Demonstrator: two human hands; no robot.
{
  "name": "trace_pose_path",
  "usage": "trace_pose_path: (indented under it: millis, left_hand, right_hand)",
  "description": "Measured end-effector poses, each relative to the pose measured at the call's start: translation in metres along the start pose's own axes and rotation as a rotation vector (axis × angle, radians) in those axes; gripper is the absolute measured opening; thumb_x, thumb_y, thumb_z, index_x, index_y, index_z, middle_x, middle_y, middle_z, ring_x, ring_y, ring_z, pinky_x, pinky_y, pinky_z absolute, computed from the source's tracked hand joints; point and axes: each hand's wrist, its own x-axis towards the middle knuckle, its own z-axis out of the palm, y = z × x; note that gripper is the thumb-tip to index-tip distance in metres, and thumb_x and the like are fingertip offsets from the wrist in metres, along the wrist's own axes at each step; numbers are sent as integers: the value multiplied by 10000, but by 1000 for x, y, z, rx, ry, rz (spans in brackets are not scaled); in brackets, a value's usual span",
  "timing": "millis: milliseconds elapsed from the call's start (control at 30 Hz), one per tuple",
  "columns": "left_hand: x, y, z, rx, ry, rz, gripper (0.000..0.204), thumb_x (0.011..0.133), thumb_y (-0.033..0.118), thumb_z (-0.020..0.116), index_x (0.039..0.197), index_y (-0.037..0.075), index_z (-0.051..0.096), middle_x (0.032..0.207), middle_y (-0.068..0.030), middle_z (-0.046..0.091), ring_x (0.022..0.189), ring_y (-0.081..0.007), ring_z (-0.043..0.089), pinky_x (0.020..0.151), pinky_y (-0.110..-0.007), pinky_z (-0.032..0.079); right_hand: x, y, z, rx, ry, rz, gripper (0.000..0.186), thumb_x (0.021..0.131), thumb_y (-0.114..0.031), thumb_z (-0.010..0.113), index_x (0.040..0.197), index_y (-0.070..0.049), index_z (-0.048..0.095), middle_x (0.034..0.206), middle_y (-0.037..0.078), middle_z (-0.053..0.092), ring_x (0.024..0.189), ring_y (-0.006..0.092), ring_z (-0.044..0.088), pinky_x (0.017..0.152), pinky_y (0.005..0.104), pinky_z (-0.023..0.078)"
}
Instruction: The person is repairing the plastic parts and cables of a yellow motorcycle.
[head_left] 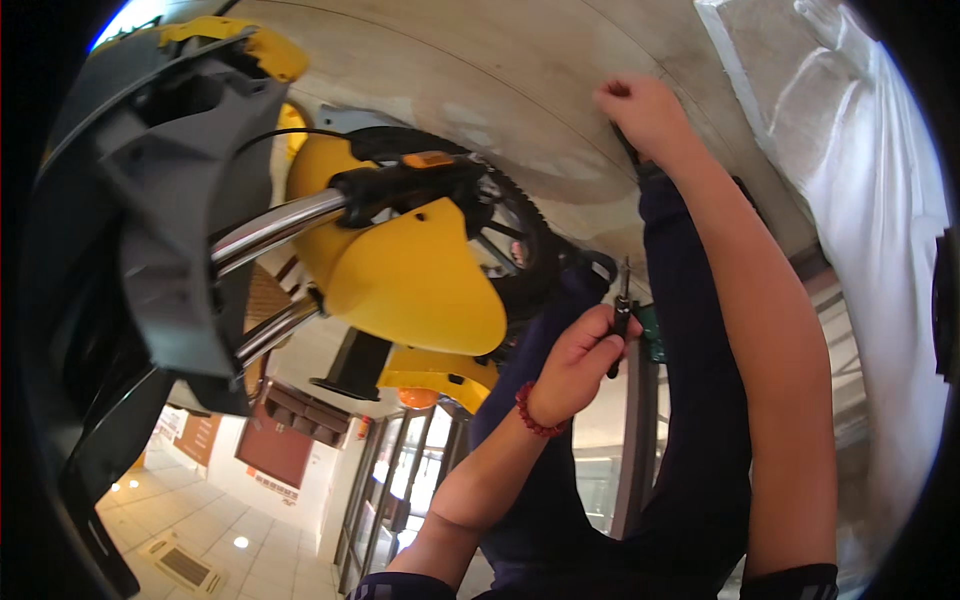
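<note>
My left hand [580, 365], with a red bead bracelet at its wrist, is closed around a screwdriver [619, 330] with a black handle, its metal shaft pointing up and away. My right hand [645, 108] reaches farther forward, low over the floor, fingers curled; what they hold, if anything, is hidden. To the left lies a yellow scooter's front end, with a yellow front fender [415, 280], chrome fork tubes [280, 228] and a black-tyred wheel [515, 225]. The screwdriver tip touches nothing that I can make out.
Grey and black body panels [190, 190] fill the far left. White plastic sheeting [860, 150] drapes along the right side. Both my legs [695, 340] stretch forward between my arms. A green object [651, 332] is partly visible behind my left hand. An orange reflector [428, 160] sits on the fork.
</note>
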Motion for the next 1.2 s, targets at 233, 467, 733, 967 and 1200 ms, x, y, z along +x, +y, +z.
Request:
trace_pose_path:
  millis: [233, 467, 733, 967, 1200]
  left_hand:
    - [37, 7, -10, 172, -20, 120, 192, 869, 17, 461, 1015, -7, 584, 935, -39, 503, 845, -127, 502, 780, -258, 414]
    - [56, 28, -26, 275, -25, 166, 206, 848, -8, 457, 1013, -8, 581, 944, -43, 496, 841, -120, 498, 777, -251, 417]
    - [72, 34, -26, 377, -37, 238, 189, 840, -3, 485, 1008, -9, 572, 964, -109, 534, 885, -229, 536, 819, -314, 431]
    - [75, 35, -25, 383, -60, 221, 239, 834, -28, 489, 1053, 6, 580, 1007, -125, 544, 958, -259, 543, 864, -329, 432]
    - [69, 36, -24, 398, -55, 231, 220, 856, -1, 512, 1064, -3, 581, 1001, -127, 548, 950, -255, 548, 862, -333, 435]
  right_hand:
    - [125, 13, 26, -149, 122, -107, 256, 823, -270, 595, 929, -56, 685, 860, 121, 690, 827, 270, 654, 720, 374, 511]
    - [183, 19, 33, -238, 112, -165, 228, 826, -250, 590, 905, -48, 656, 808, 124, 682, 760, 266, 652, 705, 377, 507]
    - [235, -48, 34, -364, 319, -309, 233, 849, -165, 510, 869, 30, 637, 870, 228, 655, 850, 363, 644, 753, 430, 506]
    - [273, -72, 61, -489, 298, -314, 203, 849, -127, 466, 917, 1, 608, 990, 234, 636, 954, 386, 617, 831, 460, 500]
    - [272, -57, 65, -518, 398, -323, 190, 823, -148, 539, 910, 4, 610, 952, 239, 638, 919, 380, 625, 810, 464, 506]
